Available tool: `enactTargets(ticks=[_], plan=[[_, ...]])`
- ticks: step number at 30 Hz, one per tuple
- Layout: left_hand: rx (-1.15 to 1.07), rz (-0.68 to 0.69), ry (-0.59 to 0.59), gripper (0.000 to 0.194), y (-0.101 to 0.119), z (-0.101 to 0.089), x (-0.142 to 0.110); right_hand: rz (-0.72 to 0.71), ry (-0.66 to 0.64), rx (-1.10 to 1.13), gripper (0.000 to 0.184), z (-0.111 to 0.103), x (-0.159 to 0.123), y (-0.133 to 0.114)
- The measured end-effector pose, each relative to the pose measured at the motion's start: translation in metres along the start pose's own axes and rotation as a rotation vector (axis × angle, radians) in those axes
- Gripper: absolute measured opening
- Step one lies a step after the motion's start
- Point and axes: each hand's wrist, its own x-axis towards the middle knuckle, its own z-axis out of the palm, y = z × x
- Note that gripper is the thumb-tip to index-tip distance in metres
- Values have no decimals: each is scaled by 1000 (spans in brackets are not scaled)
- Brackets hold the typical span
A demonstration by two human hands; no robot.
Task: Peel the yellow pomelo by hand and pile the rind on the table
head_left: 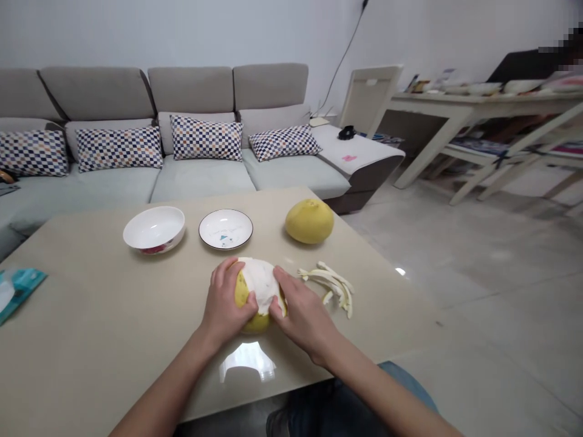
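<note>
Part-peeled pomelo: on the near half of the glossy cream table, I see the pomelo between both hands; white pith bared on top, yellow rind to the left and below.
Left hand: curled around the pomelo's left side, fingers over the far edge, thumb on the near face; opened only as wide as the fruit.
Right hand: bent against the right side, fingers and thumb pressed near the pith's edge; how firmly, I can't tell.
Peel strips: loose pile just beside the right hand.
Whole pomelo: unpeeled, beyond the strips.
Dishes: white bowl far left, dark-rimmed plate beside it.
Table's left edge: teal packet.
Backdrop: grey sofa, checkered cushions.
</note>
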Motion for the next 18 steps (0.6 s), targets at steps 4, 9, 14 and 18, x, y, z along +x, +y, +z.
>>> enactTargets(ticks=[4,9,14,18], plan=[[28,34,19,52,4,4,4,-15,30,77,38,-2,1,13],[43,46,48,51,4,5,5,52,32,180,33,-5,5,23],[51,92,69,52,1,3,-1,68,-77,228,27,-10,13,20],[53,104,79,53,-3,0,-7,114,-101,251,20,-15,21,20]])
